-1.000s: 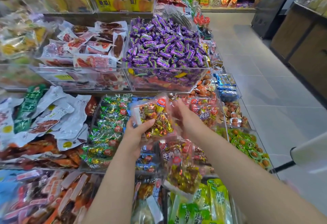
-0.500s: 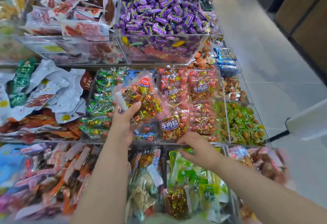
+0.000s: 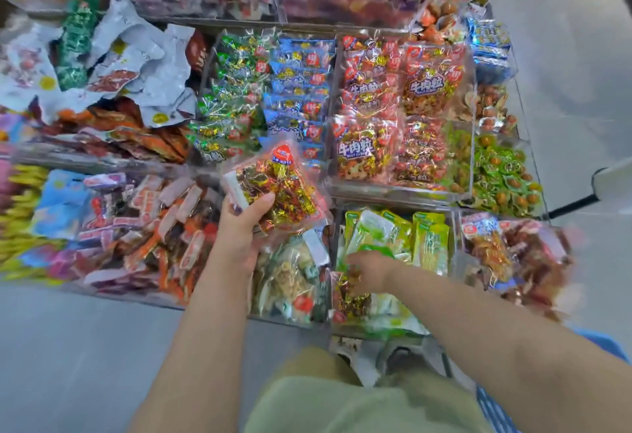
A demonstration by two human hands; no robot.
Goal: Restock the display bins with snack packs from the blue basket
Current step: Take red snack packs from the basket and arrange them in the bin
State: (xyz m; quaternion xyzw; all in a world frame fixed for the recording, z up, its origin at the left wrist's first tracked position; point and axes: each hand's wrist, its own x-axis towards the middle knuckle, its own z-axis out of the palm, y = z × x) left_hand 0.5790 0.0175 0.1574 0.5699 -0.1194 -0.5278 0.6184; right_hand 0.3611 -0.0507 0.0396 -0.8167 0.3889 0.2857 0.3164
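My left hand (image 3: 239, 231) grips a clear snack pack (image 3: 284, 193) of gold and red wrapped pieces, held up over the front bins. Lower and to the right, my right hand (image 3: 371, 270) reaches into the front display bin (image 3: 456, 255) of green packs (image 3: 427, 244). Its fingers curl down onto a second gold-wrapped pack (image 3: 350, 297) lying there; motion blur softens the grip. A corner of the blue basket (image 3: 496, 408) shows at the bottom right, behind my right forearm.
Clear acrylic bins packed with snacks fill the stand: red beef-granule packs (image 3: 403, 107), blue and green packs (image 3: 301, 90), white pouches (image 3: 136, 66), sausage sticks (image 3: 154, 227). Grey floor lies left of my legs and to the far right. A white-and-black object (image 3: 612, 176) juts in at the right edge.
My view tilted further down. The left hand lowered its pack toward the front bins. My right hand moved down into the green-pack bin onto the gold-wrapped pack.
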